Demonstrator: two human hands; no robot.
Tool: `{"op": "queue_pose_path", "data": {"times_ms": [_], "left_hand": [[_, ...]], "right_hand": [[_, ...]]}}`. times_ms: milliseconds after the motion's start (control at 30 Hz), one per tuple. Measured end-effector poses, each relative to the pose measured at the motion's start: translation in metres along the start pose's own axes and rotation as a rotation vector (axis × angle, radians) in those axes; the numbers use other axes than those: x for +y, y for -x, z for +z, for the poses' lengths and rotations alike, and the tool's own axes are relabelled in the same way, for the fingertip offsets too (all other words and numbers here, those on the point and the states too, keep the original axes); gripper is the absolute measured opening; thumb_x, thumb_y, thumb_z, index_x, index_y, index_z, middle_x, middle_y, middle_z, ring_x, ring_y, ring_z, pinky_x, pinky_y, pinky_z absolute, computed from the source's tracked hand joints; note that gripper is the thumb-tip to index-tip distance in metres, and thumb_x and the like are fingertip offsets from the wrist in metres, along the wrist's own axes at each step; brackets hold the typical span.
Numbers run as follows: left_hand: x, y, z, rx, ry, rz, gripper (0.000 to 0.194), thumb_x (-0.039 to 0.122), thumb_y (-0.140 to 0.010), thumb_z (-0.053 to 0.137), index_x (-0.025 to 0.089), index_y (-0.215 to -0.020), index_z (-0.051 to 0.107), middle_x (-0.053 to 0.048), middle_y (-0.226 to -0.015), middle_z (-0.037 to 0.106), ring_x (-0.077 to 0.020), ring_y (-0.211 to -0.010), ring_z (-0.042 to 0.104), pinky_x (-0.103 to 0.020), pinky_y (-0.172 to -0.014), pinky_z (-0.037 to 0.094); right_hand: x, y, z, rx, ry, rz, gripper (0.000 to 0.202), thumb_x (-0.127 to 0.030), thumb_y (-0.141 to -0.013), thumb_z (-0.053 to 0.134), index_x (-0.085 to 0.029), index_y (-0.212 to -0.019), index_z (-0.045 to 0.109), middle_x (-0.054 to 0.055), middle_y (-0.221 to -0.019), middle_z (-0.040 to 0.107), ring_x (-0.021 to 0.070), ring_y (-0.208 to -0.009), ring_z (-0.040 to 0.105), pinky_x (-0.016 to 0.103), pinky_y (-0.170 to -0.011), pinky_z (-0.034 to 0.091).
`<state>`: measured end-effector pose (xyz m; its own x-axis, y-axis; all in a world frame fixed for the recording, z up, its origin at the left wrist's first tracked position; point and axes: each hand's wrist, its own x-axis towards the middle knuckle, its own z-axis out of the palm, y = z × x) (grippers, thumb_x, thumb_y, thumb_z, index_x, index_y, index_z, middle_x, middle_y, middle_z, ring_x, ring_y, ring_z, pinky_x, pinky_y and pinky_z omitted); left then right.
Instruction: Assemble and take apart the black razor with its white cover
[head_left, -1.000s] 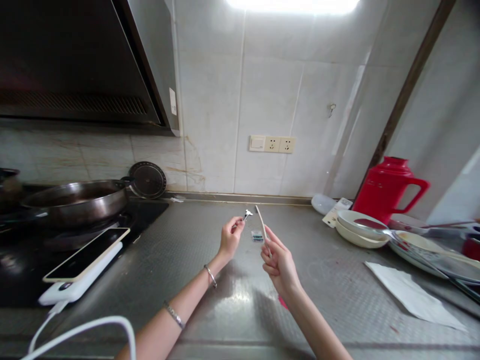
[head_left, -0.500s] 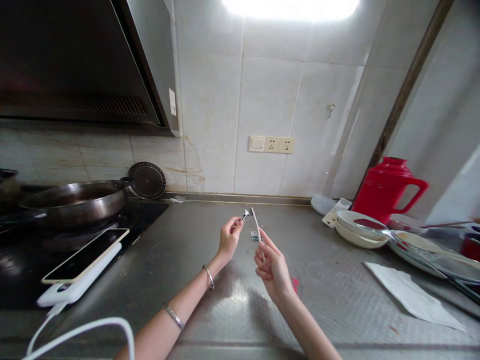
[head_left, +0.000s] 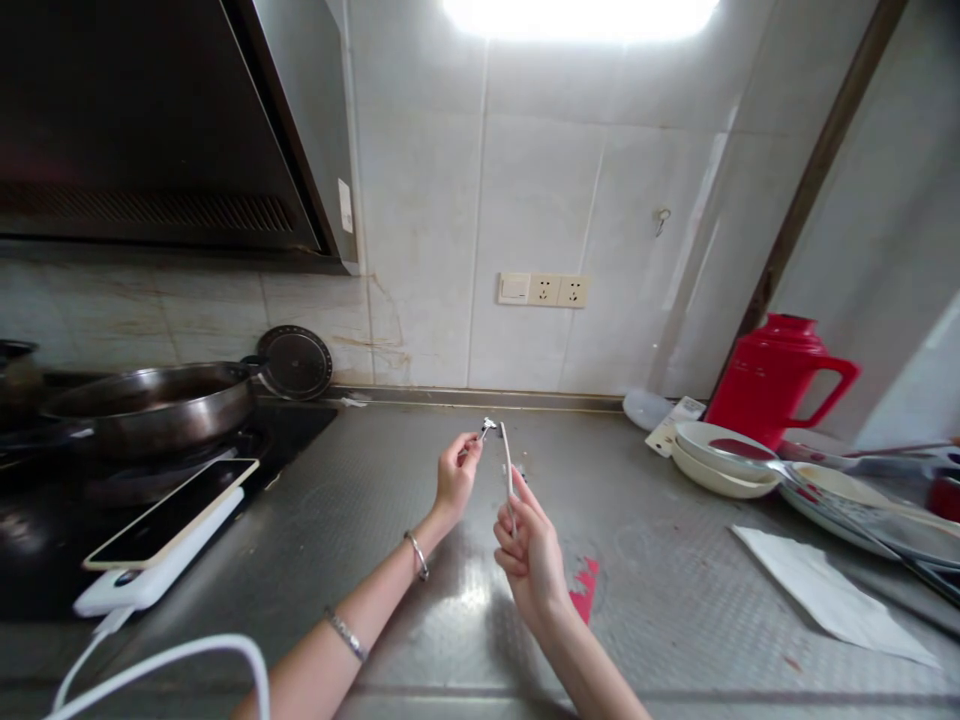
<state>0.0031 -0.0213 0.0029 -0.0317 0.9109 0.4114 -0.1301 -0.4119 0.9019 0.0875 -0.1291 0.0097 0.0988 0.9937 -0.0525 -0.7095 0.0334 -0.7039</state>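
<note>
The person's left hand (head_left: pixel 456 480) is nearly closed, thumb and fingertips pinching the lower end of a small shiny item (head_left: pixel 488 427) whose pale, bright head points up and away; its exact kind is too small to tell. The right hand (head_left: pixel 531 560) is closed around the lower part of a slender pale stick (head_left: pixel 506 458), its fingers curled in and the stick rising almost upright, bowed slightly, with a dark patch at the top. The shiny item is just left of the stick's top, with a narrow gap in view between the 2. Both are held over the middle of the metal worktop (head_left: pixel 360 500), towards the wall. A small object behind the stick is mostly hidden.

The left arm wears 2 silvery bracelets. A red piece (head_left: pixel 583 590) with a ragged edge lies on the worktop to the right of the right wrist. Farther right are a white sheet (head_left: pixel 829 595) lying flat, 2 stacked bowls (head_left: pixel 720 470) and a red jug (head_left: pixel 769 385) standing behind them. On the left, a steel pan (head_left: pixel 154 412) sits on the black hob, and a phone (head_left: pixel 174 512) rests on a white power bank (head_left: pixel 161 580) with a white cable (head_left: pixel 187 648) attached.
</note>
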Motion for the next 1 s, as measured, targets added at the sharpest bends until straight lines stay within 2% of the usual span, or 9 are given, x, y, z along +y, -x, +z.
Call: {"op": "queue_pose_path", "data": {"times_ms": [100,300,467,733,900,1000], "left_hand": [[-0.001,-0.001,-0.001,-0.011,-0.008,0.032,0.032,0.043,-0.077,0.056,0.015,-0.091,0.062,0.003,-0.057,0.048,-0.0071,-0.048,0.037,-0.019,-0.044,0.027],[-0.003,0.000,-0.001,-0.029,-0.037,0.047,0.033,0.044,-0.078,0.054,0.015,-0.091,0.062,0.002,-0.058,0.050,-0.0074,-0.049,0.039,-0.019,-0.045,0.029],[-0.003,-0.001,-0.002,-0.008,-0.035,0.050,0.032,0.043,-0.078,0.054,0.015,-0.092,0.061,0.002,-0.061,0.050,-0.0069,-0.048,0.037,-0.019,-0.044,0.028],[-0.004,0.003,0.002,-0.017,-0.058,0.071,0.031,0.043,-0.078,0.054,0.015,-0.091,0.061,0.001,-0.066,0.053,-0.0077,-0.052,0.042,-0.019,-0.048,0.032],[-0.005,0.004,0.003,0.001,-0.009,0.064,0.029,0.042,-0.079,0.055,0.017,-0.092,0.059,0.001,-0.068,0.053,-0.0086,-0.054,0.045,-0.019,-0.049,0.034],[-0.006,0.005,0.004,0.002,0.004,0.074,0.026,0.040,-0.079,0.056,0.018,-0.093,0.057,0.002,-0.070,0.052,-0.0085,-0.056,0.046,-0.019,-0.052,0.036]], "right_hand": [[0.005,0.003,-0.002,0.005,-0.018,0.008,0.061,-0.028,-0.070,0.062,-0.026,-0.128,0.043,-0.009,-0.056,0.038,0.0014,-0.037,0.018,0.013,-0.032,0.009],[-0.006,-0.008,0.005,-0.037,-0.118,0.028,0.054,-0.025,-0.071,0.060,-0.027,-0.123,0.045,-0.010,-0.054,0.037,0.0013,-0.036,0.018,0.011,-0.031,0.009],[0.004,0.003,0.008,-0.027,-0.150,0.066,0.053,-0.026,-0.072,0.059,-0.026,-0.123,0.044,-0.010,-0.054,0.036,0.0013,-0.035,0.019,0.011,-0.031,0.010],[-0.001,-0.009,0.012,-0.037,-0.148,-0.020,0.052,-0.026,-0.072,0.058,-0.027,-0.123,0.045,-0.010,-0.054,0.038,0.0010,-0.035,0.021,0.011,-0.032,0.011],[0.011,0.003,0.018,-0.011,-0.157,-0.016,0.060,-0.029,-0.073,0.060,-0.029,-0.129,0.040,-0.010,-0.056,0.038,0.0014,-0.037,0.021,0.011,-0.033,0.010],[0.009,0.003,0.019,0.002,-0.157,-0.030,0.062,-0.028,-0.072,0.060,-0.029,-0.130,0.040,-0.010,-0.056,0.039,0.0014,-0.037,0.021,0.012,-0.033,0.010]]}}
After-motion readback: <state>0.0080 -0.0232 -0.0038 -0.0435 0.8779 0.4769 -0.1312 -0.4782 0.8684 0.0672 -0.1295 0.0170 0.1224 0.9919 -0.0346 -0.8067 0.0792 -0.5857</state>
